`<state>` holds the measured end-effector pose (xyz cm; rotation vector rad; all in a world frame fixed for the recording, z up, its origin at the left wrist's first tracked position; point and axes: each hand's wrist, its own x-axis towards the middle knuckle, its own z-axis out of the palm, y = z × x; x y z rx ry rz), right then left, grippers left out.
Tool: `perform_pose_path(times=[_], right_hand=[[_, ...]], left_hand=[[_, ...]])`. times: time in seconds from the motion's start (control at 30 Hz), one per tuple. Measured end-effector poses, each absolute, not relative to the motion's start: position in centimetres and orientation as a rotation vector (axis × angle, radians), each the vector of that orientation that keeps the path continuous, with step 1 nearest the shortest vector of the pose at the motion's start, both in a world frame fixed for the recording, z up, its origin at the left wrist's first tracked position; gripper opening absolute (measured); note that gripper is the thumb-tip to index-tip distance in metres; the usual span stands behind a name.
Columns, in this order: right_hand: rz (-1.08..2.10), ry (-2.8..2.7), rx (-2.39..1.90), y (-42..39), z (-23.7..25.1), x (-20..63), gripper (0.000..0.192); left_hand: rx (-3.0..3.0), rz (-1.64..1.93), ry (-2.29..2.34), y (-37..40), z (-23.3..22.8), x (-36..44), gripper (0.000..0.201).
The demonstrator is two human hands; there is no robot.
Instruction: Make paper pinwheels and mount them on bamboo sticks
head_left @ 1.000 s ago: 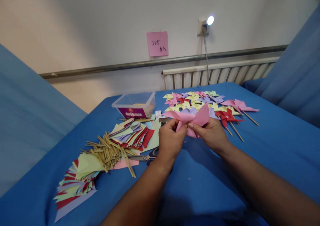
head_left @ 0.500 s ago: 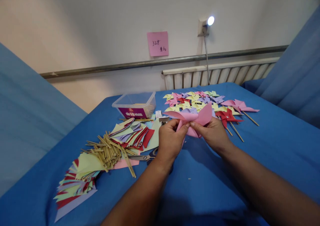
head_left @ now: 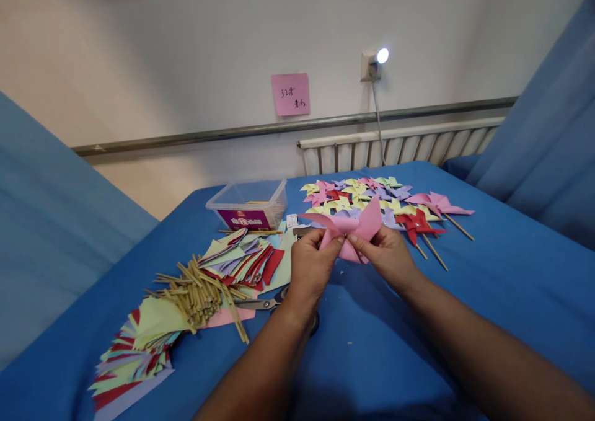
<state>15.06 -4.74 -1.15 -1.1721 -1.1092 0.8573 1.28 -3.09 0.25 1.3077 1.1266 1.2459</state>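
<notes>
Both my hands hold one folded pink paper pinwheel above the blue-covered table. My left hand pinches its centre from the left with thumb and fingers. My right hand grips it from the right, fingertips meeting at the middle. The pinwheel's blades stick up and out past my fingers. It has no stick on it that I can see.
Finished pinwheels in several colours lie behind my hands, some on sticks. To the left are cut paper sheets, a heap of wooden sticks, scissors, more paper and a clear plastic box.
The head view has tilted a little, so everything sits slightly lower and to the left. My fingers keep working at the pinwheel's centre; the hands stay in the same place.
</notes>
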Motion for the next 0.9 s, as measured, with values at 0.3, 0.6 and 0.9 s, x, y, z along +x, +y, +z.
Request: perform_pose_path(times=[0.3,0.6,0.9], right_hand=[[0.848,-1.162,-1.212,-4.38,-1.83,14.89,0.028],[0.930,-1.203,-1.202,-4.14,-1.70,15.32,0.033],[0.969,-1.177,-1.121,-3.74,-2.25,15.12,0.030]], left_hand=[[1.324,1.220,1.163,-2.89,0.03,1.34,0.024],[1.119,1.128,1.004,-2.68,0.10,1.24,0.029],[1.227,1.178,1.146,-2.62,-0.02,1.35,0.025]])
